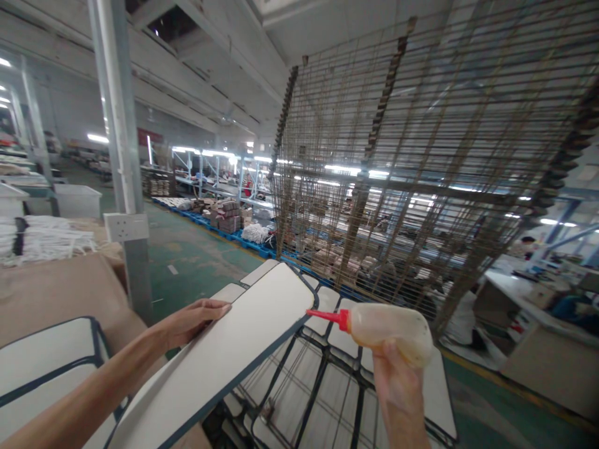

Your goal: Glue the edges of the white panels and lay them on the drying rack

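A long white panel with dark edging [234,349] slants across the middle of the view. My left hand [196,319] grips its left edge, with the fingers on the upper face and the thumb hidden. In my right hand [397,368] is a translucent squeeze bottle [390,330] of yellowish content, lying nearly level. Its red nozzle [327,317] points left, with the tip at the panel's dark right edge near the far corner. Whether the tip touches the edge is hard to tell. Below are more white panels with dark edging [339,390].
A large wire rack [374,156] rises ahead and to the right. A metal post [119,125] with a socket box [126,227] stands at the left, near a brown-covered surface [60,290]. Blue pallets [227,234] hold stacked goods farther off. A work table [538,312] is at the right.
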A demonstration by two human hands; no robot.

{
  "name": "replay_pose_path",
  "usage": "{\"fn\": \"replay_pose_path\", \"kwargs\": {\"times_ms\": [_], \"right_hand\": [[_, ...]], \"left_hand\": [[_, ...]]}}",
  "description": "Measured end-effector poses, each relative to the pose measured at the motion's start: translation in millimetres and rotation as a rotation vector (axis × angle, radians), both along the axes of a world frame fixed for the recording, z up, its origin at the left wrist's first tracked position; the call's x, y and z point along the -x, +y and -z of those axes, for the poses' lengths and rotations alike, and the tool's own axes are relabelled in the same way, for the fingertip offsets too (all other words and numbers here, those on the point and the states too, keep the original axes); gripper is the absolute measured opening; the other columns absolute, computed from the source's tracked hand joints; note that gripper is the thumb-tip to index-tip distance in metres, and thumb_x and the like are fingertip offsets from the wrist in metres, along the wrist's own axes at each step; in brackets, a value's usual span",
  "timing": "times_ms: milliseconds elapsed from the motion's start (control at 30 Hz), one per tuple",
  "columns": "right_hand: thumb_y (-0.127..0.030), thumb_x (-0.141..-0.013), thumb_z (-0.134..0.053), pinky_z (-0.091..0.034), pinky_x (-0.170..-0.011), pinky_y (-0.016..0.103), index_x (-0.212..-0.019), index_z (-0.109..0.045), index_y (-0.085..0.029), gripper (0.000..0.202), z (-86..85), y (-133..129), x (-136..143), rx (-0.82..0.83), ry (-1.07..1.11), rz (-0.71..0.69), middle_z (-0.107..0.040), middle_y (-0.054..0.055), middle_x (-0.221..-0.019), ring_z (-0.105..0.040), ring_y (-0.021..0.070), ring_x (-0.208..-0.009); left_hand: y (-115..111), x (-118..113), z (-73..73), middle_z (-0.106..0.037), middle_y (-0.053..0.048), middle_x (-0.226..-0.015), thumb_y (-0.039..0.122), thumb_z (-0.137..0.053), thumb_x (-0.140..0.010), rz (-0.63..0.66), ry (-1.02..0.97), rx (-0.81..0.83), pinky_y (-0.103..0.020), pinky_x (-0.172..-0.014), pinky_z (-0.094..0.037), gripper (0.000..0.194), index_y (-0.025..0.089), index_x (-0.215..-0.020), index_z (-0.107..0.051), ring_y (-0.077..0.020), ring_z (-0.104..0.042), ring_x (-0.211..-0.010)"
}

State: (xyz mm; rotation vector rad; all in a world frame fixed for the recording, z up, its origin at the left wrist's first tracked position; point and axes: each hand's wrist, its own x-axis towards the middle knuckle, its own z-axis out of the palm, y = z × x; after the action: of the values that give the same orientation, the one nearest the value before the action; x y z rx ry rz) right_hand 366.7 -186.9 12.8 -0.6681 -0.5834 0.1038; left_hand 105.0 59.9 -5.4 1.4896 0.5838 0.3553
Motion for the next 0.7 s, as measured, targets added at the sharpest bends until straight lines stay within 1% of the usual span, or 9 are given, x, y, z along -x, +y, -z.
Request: {"fn": "replay_pose_path", "kwargs": {"times_ms": [67, 133, 200, 367, 500, 567, 700], "right_hand": [[-0.018, -0.055, -0.083, -0.058, -0.065, 0.021, -0.113, -0.064, -0.03, 0.062, -0.6, 2, 1, -0.003, 0.011, -0.011, -0.074, -0.002, -0.091, -0.069, 0.0191, -0.088], [-0.017, -0.054, -0.083, -0.057, -0.066, 0.021, -0.112, -0.064, -0.03, 0.062, -0.5, 4, 1, -0.004, 0.018, -0.015, -0.074, -0.002, -0.091, -0.069, 0.0194, -0.089], [-0.018, -0.055, -0.083, -0.058, -0.067, 0.023, -0.113, -0.064, -0.029, 0.062, 0.3, 6, 1, -0.002, 0.014, -0.013, -0.074, -0.001, -0.092, -0.068, 0.0204, -0.09], [-0.02, -0.055, -0.082, -0.057, -0.071, 0.03, -0.115, -0.063, -0.027, 0.064, 7.5, 10, -1, 0.045, 0.015, 0.026, -0.074, 0.002, -0.095, -0.068, 0.0226, -0.089], [-0.024, -0.058, -0.082, -0.055, -0.072, 0.03, -0.106, -0.067, -0.025, 0.05, 14.9, 14, -4, 0.056, 0.03, 0.029, -0.074, 0.002, -0.091, -0.069, 0.0185, -0.075], [-0.026, -0.058, -0.082, -0.055, -0.075, 0.031, -0.1, -0.069, -0.024, 0.044, 16.8, 16, -5, 0.06, 0.038, 0.026, -0.074, 0.001, -0.087, -0.068, 0.0178, -0.072], [-0.028, -0.056, -0.083, -0.052, -0.08, 0.037, -0.101, -0.069, -0.024, 0.047, 18.3, 20, -5, 0.078, 0.044, 0.014, -0.072, 0.0, -0.077, -0.068, 0.0206, -0.074]], "left_hand": [[-4, -2, -1.6, -0.073, -0.003, -0.069, 0.052, -0.077, -0.061, -0.016, -0.058, 0.098, -0.025, -0.055, -0.047, 0.038, 0.017, -0.073, -0.07, -0.0161, -0.062, -0.057], [-7, -4, -2.0, -0.072, -0.004, -0.068, 0.049, -0.079, -0.061, -0.025, -0.078, 0.135, -0.024, -0.054, -0.046, 0.037, 0.015, -0.074, -0.071, -0.0158, -0.062, -0.056], [-7, -6, -0.6, -0.071, -0.004, -0.066, 0.049, -0.079, -0.059, -0.041, -0.08, 0.132, -0.024, -0.052, -0.045, 0.038, 0.014, -0.072, -0.07, -0.0157, -0.06, -0.054], [-4, -9, 3.9, -0.066, -0.002, -0.055, 0.049, -0.083, -0.052, -0.144, -0.089, 0.067, -0.023, -0.044, -0.038, 0.041, 0.013, -0.065, -0.069, -0.0133, -0.053, -0.046], [-8, -15, 0.5, -0.071, -0.004, -0.062, 0.047, -0.082, -0.057, -0.107, -0.103, 0.156, -0.023, -0.048, -0.045, 0.039, 0.013, -0.071, -0.071, -0.0151, -0.06, -0.051], [-9, -18, -0.5, -0.073, -0.004, -0.065, 0.044, -0.082, -0.059, -0.101, -0.122, 0.186, -0.023, -0.05, -0.047, 0.036, 0.014, -0.073, -0.071, -0.0147, -0.062, -0.052], [-6, -22, 2.2, -0.073, -0.004, -0.065, 0.046, -0.081, -0.06, -0.1, -0.141, 0.197, -0.021, -0.047, -0.048, 0.036, 0.013, -0.072, -0.071, -0.0137, -0.062, -0.05]]}}
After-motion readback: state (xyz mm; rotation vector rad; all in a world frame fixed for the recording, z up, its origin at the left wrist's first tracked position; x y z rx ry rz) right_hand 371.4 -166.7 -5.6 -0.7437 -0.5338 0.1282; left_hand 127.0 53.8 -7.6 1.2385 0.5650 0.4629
